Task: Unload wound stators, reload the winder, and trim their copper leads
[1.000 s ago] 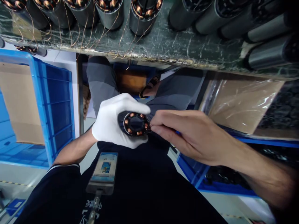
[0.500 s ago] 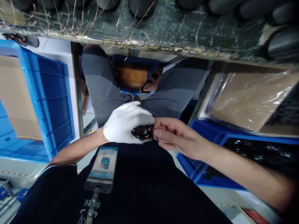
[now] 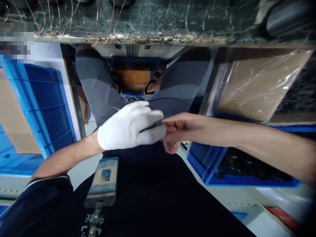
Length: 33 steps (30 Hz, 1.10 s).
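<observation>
My left hand [image 3: 132,126], in a white glove, is closed around a dark motor stator with copper windings. Little of the stator [image 3: 158,122] shows, only a dark sliver between the gloved fingers. A thin copper wire [image 3: 115,108] sticks out to the left above the glove. My right hand [image 3: 175,131], bare, meets the gloved fingertips at the right side of the stator. Its thumb and fingers are pinched together, and what lies between them is hidden. Both hands are above my lap.
A worn dark green bench edge [image 3: 172,24] runs across the top, with loose copper wires [image 3: 97,23] hanging over it. Blue crates stand left [image 3: 44,95] and right [image 3: 209,164], the right one with dark parts inside. A plastic-wrapped cardboard piece [image 3: 261,85] lies at right.
My gloved hand has turned over the stator, so its copper-wound face no longer shows. My right hand has moved up slightly and turned. The whole view has shifted a little.
</observation>
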Available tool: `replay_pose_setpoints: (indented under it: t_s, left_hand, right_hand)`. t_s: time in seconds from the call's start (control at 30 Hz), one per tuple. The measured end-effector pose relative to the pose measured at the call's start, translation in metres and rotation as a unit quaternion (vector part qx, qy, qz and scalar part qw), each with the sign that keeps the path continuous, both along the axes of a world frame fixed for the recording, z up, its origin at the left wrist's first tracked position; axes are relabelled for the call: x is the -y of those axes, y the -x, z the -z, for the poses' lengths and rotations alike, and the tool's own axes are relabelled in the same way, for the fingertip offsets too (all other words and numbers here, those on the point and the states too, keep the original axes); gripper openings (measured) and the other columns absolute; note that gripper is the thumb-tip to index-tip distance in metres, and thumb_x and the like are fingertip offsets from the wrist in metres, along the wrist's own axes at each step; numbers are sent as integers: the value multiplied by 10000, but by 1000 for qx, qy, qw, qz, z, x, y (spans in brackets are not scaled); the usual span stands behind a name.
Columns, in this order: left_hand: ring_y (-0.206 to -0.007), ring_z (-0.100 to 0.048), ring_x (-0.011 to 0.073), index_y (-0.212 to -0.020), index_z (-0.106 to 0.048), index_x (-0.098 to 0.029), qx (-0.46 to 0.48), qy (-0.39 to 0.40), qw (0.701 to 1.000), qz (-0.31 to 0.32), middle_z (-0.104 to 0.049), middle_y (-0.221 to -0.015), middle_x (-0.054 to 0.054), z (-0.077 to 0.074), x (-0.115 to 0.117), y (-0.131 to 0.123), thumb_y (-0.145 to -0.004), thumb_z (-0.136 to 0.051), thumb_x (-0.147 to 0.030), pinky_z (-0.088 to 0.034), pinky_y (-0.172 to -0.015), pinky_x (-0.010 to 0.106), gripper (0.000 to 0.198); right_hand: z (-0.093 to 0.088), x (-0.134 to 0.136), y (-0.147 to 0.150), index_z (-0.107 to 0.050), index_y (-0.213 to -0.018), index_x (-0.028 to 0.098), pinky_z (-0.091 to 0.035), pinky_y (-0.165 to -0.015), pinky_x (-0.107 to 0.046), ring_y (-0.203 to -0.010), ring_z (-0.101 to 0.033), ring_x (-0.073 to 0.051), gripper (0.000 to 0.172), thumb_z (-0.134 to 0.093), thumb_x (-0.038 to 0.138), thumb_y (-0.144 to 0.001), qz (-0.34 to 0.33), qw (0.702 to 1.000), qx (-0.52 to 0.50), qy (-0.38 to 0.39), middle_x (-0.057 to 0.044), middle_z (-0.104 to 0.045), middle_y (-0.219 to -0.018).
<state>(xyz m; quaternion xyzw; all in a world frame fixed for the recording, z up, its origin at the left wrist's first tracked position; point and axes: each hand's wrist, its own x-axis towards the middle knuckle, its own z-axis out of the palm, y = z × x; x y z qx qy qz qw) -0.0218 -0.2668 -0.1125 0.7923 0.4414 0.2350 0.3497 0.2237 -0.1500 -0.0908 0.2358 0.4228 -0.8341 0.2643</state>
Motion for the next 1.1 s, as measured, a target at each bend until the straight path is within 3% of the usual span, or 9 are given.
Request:
replay_pose_setpoints:
  t_s: [0.1, 0.23, 0.33, 0.43, 0.53, 0.67, 0.8, 0.93, 1.1]
  left_hand:
    - [-984, -788, 256, -1076, -754, -267, 63, 95, 992, -47, -804, -1066, 43, -3, -1, -2, -1019, -721, -264, -629, -1081, 498, 66]
    - [-748, -764, 202, -912, -743, -207, 172, 316, 932, -40, -785, -855, 33, -1, 6, -5, -1057, -652, -317, -655, -796, 361, 203]
    - [-867, -797, 220, -1088, -756, -207, 136, 237, 956, -109, -833, -1020, 57, -1, 7, -5, -1001, -706, -253, -648, -838, 361, 111]
    - [-1158, -796, 290, -1280, -742, -220, 26, 21, 995, -91, -825, -1293, 116, -6, 2, -3, -998, -733, -205, -619, -1052, 443, 283]
    - [-1050, -804, 275, -1205, -745, -198, -13, 7, 1000, -23, -838, -1143, 110, -10, -1, -3, -1114, -652, -294, -622, -1051, 442, 161]
    - [-1049, -834, 285, -1277, -688, -240, 41, 148, 981, -121, -849, -1155, 67, -12, 6, -3, -978, -823, -388, -648, -977, 421, 360]
    - [-1032, -833, 243, -1329, -601, -254, 205, 296, 895, -265, -824, -1168, 48, -14, 19, 18, -881, -908, -360, -667, -931, 372, 554]
    - [-1298, -814, 279, -1480, -523, -261, 295, 132, 875, -359, -790, -1421, 127, -19, 20, 58, -1032, -787, -350, -654, -1147, 469, 528]
    - [-1676, -570, 374, -1470, -554, -271, -31, -148, 880, -450, -671, -1682, 172, -10, -16, 96, -992, -908, -407, -478, -1381, 620, 611]
  right_hand:
    - [2, 10, 6, -594, -828, 230, -463, -583, -276, -652, -586, -130, 569, -702, 723, -1093, 38, 982, -63, -175, 29, -586, -721]
    - [-11, -3, 8, -596, -767, 262, -460, -674, -356, -683, -436, -171, 434, -575, 396, -1180, 17, 862, -202, -466, 1, -476, -704]
    - [-19, -17, 0, -679, -873, 284, -524, -771, -381, -828, -566, -207, 299, -707, 439, -1127, 26, 810, -208, -548, -19, -604, -835]
    - [-16, -17, -9, -707, -1054, 258, -600, -791, -334, -981, -718, -219, 454, -948, 624, -937, 30, 913, -122, -388, -44, -744, -1103]
    - [-7, -5, -9, -577, -898, 236, -559, -654, -269, -747, -669, -157, 513, -805, 671, -1046, 27, 988, -49, -144, 13, -652, -840]
    - [-4, 1, -10, -557, -838, 232, -379, -568, -266, -627, -469, -121, 455, -714, 546, -1126, 54, 922, -97, -370, 37, -524, -731]
    - [-3, -11, -25, -737, -1169, 274, -500, -613, -293, -688, -627, -166, 320, -695, 588, -1130, 74, 830, -66, -549, -19, -680, -872]
    - [16, -11, -27, -739, -1337, 289, -540, -570, -282, -742, -702, -197, 459, -758, 661, -1068, 84, 823, -14, -561, -41, -716, -948]
    - [35, 14, 7, -758, -1392, 301, -676, -870, -373, -970, -776, -231, 356, -642, 521, -1138, -37, 874, -77, -478, -75, -794, -1191]
